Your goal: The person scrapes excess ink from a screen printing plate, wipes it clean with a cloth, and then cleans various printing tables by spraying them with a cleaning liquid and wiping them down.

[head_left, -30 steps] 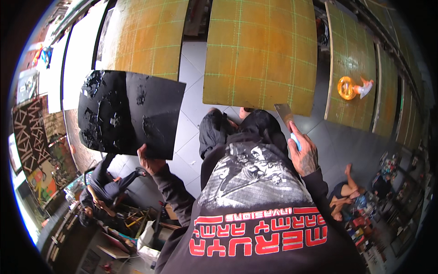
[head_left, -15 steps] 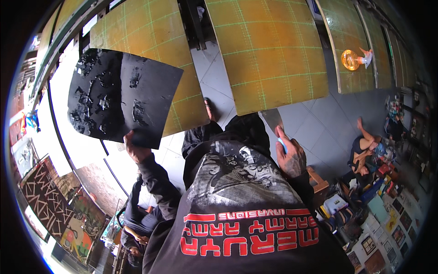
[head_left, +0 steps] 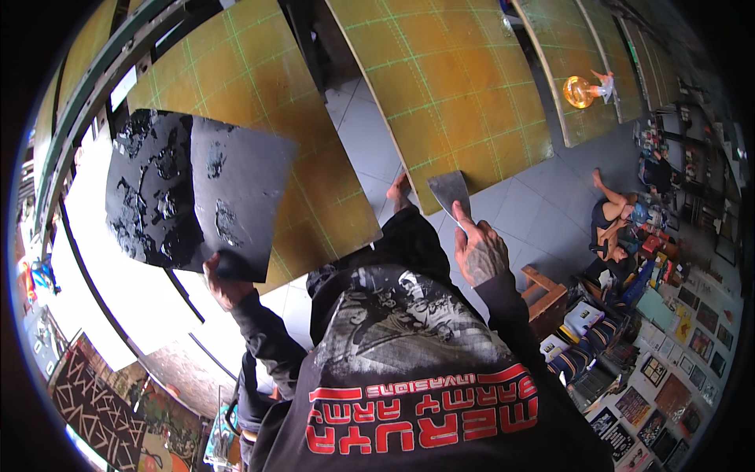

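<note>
My left hand grips the near edge of a flat dark sheet. Thick, glossy black paste lies in lumps over its left part, with a few smears on the greyer right part. In my right hand is a putty knife, its index finger stretched along the tool. The metal blade overlaps the near left corner of a yellowish board with green grid lines; whether it touches is unclear. A similar gridded board lies partly behind the dark sheet.
An orange spray bottle rests on a narrower gridded board farther right. One person sits on the tiled floor at right, near a wooden stool and piled goods. Another person is partly visible at lower left.
My right hand has moved forward, bringing the putty knife's blade from below the right board's edge up over its near corner. The dark sheet sits slightly lower and further left in view.
</note>
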`<action>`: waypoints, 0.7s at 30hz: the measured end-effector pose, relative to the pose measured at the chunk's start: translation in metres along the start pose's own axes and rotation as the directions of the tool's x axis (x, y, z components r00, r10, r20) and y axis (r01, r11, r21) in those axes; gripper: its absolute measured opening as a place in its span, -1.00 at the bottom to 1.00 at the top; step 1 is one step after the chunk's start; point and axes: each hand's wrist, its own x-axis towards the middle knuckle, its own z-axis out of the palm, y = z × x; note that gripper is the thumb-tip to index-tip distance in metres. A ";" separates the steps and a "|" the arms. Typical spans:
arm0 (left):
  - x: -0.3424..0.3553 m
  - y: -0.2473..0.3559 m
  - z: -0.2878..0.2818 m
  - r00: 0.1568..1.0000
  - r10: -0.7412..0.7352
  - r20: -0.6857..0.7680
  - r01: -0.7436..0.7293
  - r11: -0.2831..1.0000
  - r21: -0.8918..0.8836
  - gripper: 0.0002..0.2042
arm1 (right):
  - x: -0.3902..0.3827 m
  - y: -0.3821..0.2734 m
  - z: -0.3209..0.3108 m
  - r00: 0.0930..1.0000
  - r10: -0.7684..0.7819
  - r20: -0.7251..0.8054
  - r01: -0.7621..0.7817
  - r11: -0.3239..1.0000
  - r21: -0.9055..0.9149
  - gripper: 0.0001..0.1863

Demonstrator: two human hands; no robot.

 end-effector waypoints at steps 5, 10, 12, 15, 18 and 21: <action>-0.023 0.036 0.034 0.996 0.043 -0.074 -0.015 0.939 0.343 -0.75 | 0.069 0.005 -0.011 0.996 -0.079 -0.031 0.075 0.992 -0.098 -0.46; -0.037 0.034 0.036 0.990 -0.023 -0.141 0.029 0.999 0.045 -0.72 | 0.194 0.021 -0.031 0.973 -0.141 -0.184 0.126 0.988 -0.091 -0.52; -0.034 0.005 0.012 0.995 0.054 -0.084 -0.050 0.997 0.055 -0.70 | 0.234 0.030 -0.049 0.960 -0.190 -0.205 0.178 0.981 -0.073 -0.55; -0.049 -0.001 0.010 0.990 0.108 -0.086 -0.098 0.988 0.121 -0.68 | 0.227 0.057 -0.063 0.938 -0.277 -0.206 0.282 0.959 -0.006 -0.57; -0.055 0.003 0.001 0.999 -0.007 -0.042 0.011 0.997 0.081 -0.71 | 0.156 0.084 -0.085 0.981 -0.081 -0.174 0.101 0.988 0.114 -0.57; -0.066 0.008 0.016 0.996 0.050 -0.078 -0.037 0.986 0.160 -0.75 | 0.099 0.127 -0.079 0.973 -0.064 -0.223 0.113 0.970 0.213 -0.60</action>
